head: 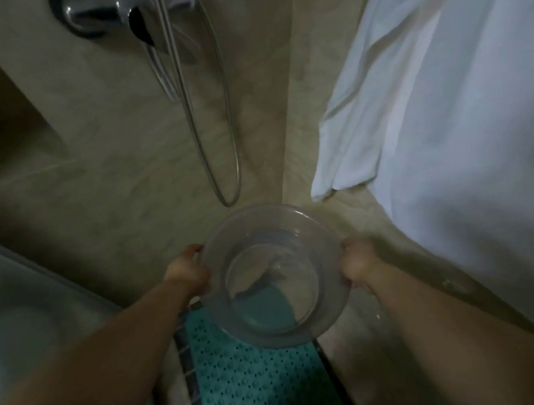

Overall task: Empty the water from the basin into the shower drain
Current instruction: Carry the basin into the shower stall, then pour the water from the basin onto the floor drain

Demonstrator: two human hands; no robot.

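Two beige marbled walls (116, 145) meet in a corner that runs down the middle of the view, and the open room between them narrows toward the floor. On the right a large white towel (445, 103) hangs down the wall, its lower corner ending just above and to the right of the basin, so that side is tight. On the left a glass panel (24, 307) slants in from the lower edge, well apart from the hands. Below the hands lies a teal perforated mat (253, 380) with a dark strip along its right edge; bare pale floor shows to its right. At the top a chrome shower mixer (94, 13) sits on the wall, and its hose (215, 116) hangs in a long loop whose bottom ends just above the far rim of the basin, not touching it. The clear round basin (273, 277) is held in the air over the far end of the mat, close to the corner, roughly level; water seems to lie in it, though the dim light makes the amount hard to judge. Both forearms reach forward and slightly inward. The left hand (189, 272) is closed on the left rim, and the right hand (358, 263) is closed on the right rim, opposite it.
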